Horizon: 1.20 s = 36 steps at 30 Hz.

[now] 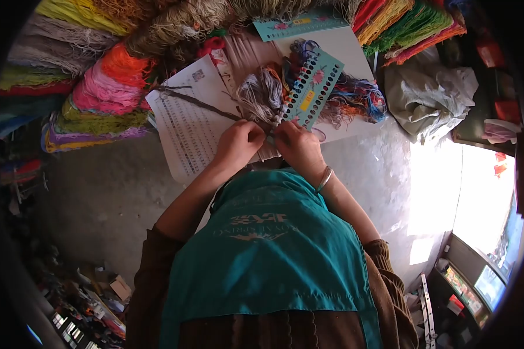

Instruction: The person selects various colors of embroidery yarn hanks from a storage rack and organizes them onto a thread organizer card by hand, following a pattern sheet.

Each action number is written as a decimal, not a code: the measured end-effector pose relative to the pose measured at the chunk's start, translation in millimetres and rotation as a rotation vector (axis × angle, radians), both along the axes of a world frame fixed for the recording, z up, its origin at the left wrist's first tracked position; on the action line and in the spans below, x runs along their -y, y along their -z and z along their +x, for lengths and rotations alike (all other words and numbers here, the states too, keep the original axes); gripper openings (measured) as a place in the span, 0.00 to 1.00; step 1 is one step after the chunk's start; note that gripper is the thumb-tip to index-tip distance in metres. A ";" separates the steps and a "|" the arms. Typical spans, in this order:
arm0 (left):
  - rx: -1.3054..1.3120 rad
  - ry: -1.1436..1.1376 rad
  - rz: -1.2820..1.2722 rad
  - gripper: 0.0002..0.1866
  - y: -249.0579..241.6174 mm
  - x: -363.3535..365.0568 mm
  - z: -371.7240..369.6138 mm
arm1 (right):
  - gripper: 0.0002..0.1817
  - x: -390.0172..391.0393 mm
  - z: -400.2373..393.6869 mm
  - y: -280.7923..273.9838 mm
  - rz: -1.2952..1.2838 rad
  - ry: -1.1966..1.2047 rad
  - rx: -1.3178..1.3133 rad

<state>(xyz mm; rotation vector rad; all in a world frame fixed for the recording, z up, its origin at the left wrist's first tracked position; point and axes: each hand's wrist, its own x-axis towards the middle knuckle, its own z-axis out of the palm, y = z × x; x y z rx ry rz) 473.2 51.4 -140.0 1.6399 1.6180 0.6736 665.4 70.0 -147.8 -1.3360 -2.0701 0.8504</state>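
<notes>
A teal punched thread card (313, 87) with a pink flower print lies at a slant on the work surface. Threads in several colours hang from the holes along its left edge. My right hand (300, 145) is closed at the card's lower end, fingertips over its edge. Just left of it, my left hand (237, 142) is pinched on a thin dark thread bundle (201, 103) that stretches to the upper left over a printed sheet (186, 131). The exact fingertip grip is partly hidden. Grey-beige thread (259, 96) lies above the hands, and blue-orange thread (361, 100) right of the card.
Thick coloured yarn hanks (113, 84) hang at the left, more hanks (416, 29) at the upper right. Another teal card (300, 24) lies at the back. A pale plastic bag (431, 96) sits on the right. My teal apron (268, 244) meets the surface's near edge.
</notes>
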 end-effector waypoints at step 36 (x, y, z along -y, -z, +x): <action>0.207 -0.163 -0.203 0.07 3.3 6.1 19.1 | 0.07 1.4 8.0 4.4 -0.243 0.079 -0.377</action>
